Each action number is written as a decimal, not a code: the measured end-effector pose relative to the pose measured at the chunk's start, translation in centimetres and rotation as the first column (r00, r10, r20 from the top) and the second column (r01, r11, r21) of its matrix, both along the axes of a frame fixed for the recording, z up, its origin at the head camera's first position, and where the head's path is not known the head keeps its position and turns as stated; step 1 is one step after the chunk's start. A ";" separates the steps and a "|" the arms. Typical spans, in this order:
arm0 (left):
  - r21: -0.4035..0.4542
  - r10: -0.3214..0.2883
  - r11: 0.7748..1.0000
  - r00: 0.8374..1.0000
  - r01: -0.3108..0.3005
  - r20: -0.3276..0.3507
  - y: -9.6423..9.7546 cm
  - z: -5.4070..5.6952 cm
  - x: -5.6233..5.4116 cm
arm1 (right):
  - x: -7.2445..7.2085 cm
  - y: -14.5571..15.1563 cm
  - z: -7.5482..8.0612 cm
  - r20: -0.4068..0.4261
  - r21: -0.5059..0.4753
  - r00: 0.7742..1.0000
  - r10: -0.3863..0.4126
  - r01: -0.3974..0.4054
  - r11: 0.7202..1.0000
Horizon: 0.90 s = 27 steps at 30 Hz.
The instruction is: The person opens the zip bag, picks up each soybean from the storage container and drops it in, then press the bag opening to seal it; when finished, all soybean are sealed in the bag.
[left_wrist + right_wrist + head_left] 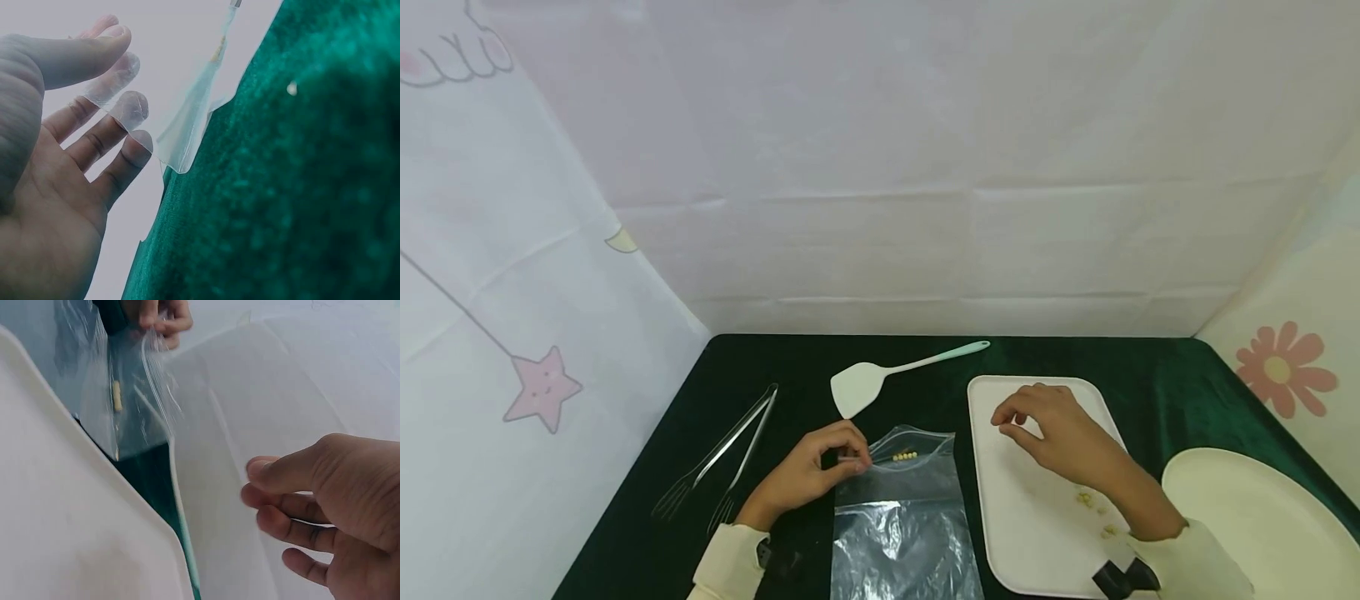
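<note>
A clear zip bag (895, 533) lies on the dark green cloth, its mouth toward the back. My left hand (812, 467) pinches the bag's edge at the mouth between thumb and fingers; through the film several fingertips show in the left wrist view. A short row of small yellow pieces (906, 456), perhaps corn kernels, shows inside near the mouth. Over the white rectangular tray (1015, 533) hovers my right hand (1060, 433), fingers loosely bent, thumb near the index finger, nothing visible between them. A few yellow bits (1086, 499) sit on the tray beneath that wrist.
Metal tongs (730, 458) lie to the left of the bag. A white spatula (859, 388) with a pale green handle lies behind it. To the tray's right is a large white plate (1255, 508). Pale curtains (925, 208) hang behind and at both sides.
</note>
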<state>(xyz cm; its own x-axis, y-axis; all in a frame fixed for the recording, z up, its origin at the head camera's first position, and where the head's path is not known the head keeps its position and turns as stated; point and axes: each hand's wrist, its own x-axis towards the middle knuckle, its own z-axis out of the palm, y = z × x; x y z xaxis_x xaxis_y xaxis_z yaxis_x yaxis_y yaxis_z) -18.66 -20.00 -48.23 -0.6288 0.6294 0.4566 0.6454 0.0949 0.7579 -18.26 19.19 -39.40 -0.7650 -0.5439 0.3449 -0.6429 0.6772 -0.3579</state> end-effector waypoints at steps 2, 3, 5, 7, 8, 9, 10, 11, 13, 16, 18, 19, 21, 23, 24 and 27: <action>0.001 -0.003 1.000 1.000 0.003 -0.005 0.0 0.1 0.0 | 0.2 1.2 0.3 0.004 0.045 1.000 -0.019 0.019 0.999; 0.002 -0.006 1.000 1.000 0.006 -0.005 0.0 0.2 0.0 | 0.4 1.8 0.4 0.011 0.070 1.000 -0.027 0.026 0.997; 0.002 -0.010 1.000 1.000 0.010 0.000 0.0 0.3 0.0 | 0.6 2.9 0.6 0.031 0.129 0.999 -0.043 0.039 0.991; 0.001 -0.012 1.000 1.000 0.012 0.006 0.0 0.4 0.0 | 0.8 4.0 0.6 0.066 0.188 0.996 -0.053 0.040 0.981; 0.001 -0.013 1.000 1.000 0.013 0.006 0.0 0.4 0.0 | 0.9 4.4 0.5 0.085 0.213 0.995 -0.050 0.031 0.976; 0.000 -0.012 1.000 1.000 0.012 0.005 0.0 0.4 0.1 | 1.0 4.9 0.4 0.109 0.237 0.993 -0.051 0.024 0.971; -0.002 -0.011 1.000 1.000 0.011 0.004 0.0 0.4 0.0 | 1.0 5.2 0.2 0.136 0.257 0.989 -0.052 0.016 0.966; -0.003 -0.010 1.000 1.000 0.010 0.005 -0.1 0.4 0.0 | 1.1 5.6 -0.1 0.164 0.273 0.985 -0.056 0.010 0.962; -0.005 -0.006 1.000 1.000 0.007 0.005 -0.1 0.3 0.1 | 1.1 6.1 -0.9 0.223 0.300 0.972 -0.078 0.008 0.954; -0.006 -0.003 1.000 1.000 0.003 0.012 -0.1 0.3 0.1 | 1.1 6.4 -2.1 0.295 0.346 0.945 -0.138 0.029 0.938; -0.004 -0.005 1.000 1.000 0.005 0.014 -0.1 0.4 0.0 | 1.0 6.5 -2.8 0.307 0.368 0.937 -0.165 0.043 0.929; -0.002 -0.007 1.000 1.000 0.007 0.014 0.0 0.4 0.0 | 0.9 6.4 -3.1 0.309 0.376 0.935 -0.175 0.049 0.925; 0.000 -0.006 1.000 1.000 0.006 0.013 0.0 0.4 0.0 | 0.7 6.3 -3.4 0.293 0.371 0.941 -0.168 0.050 0.927; -0.005 0.001 1.000 1.000 -0.001 0.013 0.0 0.3 0.1 | 0.6 6.3 -3.5 0.247 0.346 0.960 -0.134 0.042 0.937; -0.009 0.005 1.000 1.000 -0.005 0.014 0.0 0.3 0.1 | 0.5 6.2 -3.4 0.230 0.330 0.965 -0.125 0.043 0.943; -0.016 0.016 1.000 1.000 -0.016 0.016 -0.1 0.3 0.2 | 0.1 6.0 -3.1 0.144 0.273 0.986 -0.082 0.040 0.961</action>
<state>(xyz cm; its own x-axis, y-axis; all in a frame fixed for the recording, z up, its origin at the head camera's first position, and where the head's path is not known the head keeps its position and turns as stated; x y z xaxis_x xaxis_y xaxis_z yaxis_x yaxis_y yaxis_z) -18.47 -20.06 -47.88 -0.6463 0.6262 0.4362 0.6311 0.1172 0.7668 -18.13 25.16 -42.45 -0.8316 -0.5511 0.0690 -0.5494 0.7980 -0.2478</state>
